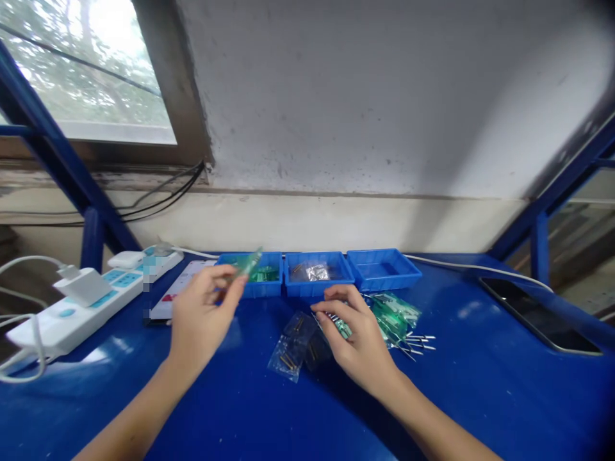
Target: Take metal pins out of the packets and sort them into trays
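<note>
Head cam, L hand (204,310) pinching grn bag (250,262), R hand (358,339) curled

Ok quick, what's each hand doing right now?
Left hand: closed, holding a green bag.
Right hand: curled near the other green bags; can't tell if it's holding anything.

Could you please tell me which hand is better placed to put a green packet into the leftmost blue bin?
Probably the left hand: it holds a green packet close to the leftmost blue bin. The right hand is farther off, beside the pile of green packets.
</note>
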`<state>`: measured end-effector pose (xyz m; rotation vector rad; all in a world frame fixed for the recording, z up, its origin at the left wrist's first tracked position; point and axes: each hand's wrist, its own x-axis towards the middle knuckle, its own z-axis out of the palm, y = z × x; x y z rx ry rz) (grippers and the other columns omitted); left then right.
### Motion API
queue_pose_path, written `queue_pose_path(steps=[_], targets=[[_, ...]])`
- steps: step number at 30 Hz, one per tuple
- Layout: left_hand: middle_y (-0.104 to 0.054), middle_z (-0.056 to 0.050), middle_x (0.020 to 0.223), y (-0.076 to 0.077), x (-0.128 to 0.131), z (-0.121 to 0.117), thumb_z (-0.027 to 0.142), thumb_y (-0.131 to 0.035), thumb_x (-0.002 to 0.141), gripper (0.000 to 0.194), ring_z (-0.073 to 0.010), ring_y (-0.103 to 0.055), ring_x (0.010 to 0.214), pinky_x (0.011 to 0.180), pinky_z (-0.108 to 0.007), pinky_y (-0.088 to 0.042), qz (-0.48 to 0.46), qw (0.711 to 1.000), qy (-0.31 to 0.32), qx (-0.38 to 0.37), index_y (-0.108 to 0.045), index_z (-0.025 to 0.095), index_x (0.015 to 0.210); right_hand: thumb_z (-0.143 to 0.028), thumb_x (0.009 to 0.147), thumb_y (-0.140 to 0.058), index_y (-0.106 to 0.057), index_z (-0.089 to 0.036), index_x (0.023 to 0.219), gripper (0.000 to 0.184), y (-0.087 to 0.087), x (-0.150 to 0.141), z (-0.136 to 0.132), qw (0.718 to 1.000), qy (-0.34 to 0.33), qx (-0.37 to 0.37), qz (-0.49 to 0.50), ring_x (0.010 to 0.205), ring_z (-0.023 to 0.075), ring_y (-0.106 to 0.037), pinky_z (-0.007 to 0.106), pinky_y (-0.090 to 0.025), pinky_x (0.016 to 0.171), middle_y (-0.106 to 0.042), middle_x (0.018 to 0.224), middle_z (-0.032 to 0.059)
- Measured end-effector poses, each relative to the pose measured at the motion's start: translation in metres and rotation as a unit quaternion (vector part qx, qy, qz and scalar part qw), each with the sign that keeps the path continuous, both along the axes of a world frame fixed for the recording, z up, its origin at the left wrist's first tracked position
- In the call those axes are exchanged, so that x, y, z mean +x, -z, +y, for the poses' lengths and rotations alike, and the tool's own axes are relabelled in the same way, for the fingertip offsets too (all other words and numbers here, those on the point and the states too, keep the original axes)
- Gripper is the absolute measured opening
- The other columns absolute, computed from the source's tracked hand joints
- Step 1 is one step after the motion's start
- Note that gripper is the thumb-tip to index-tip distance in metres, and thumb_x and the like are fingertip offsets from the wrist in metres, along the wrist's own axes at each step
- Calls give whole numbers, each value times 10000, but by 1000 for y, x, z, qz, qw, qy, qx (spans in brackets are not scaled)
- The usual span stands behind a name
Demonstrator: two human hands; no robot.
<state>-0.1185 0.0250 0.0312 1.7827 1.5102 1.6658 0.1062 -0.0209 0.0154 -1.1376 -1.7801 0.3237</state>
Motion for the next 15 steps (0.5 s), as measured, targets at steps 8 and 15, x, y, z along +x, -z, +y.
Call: queue_pose_path(steps=[8, 15], targets=[[-549, -89, 1200, 10, -17, 21, 405, -509, 845, 362, -280, -515, 1115, 937, -452, -427, 304, 952, -14, 30, -566, 214, 1147, -257, 883, -472, -659, -199, 889, 196, -16, 33, 14, 996, 63, 6, -67, 857, 196, -570, 331, -454, 768, -617, 875, 58], [-547, -61, 1267, 22, 1, 7, 435, -469, 866, 378, -314, -426, 1212, 1013, -593, -218, 426, 903, 27, -43, -520, 293, 1213, -301, 870, -457, -677, -180, 892, 252, -7, 91, 38, 973, 178, -53, -135, 773, 212, -607, 335, -439, 711, -688, 871, 78]])
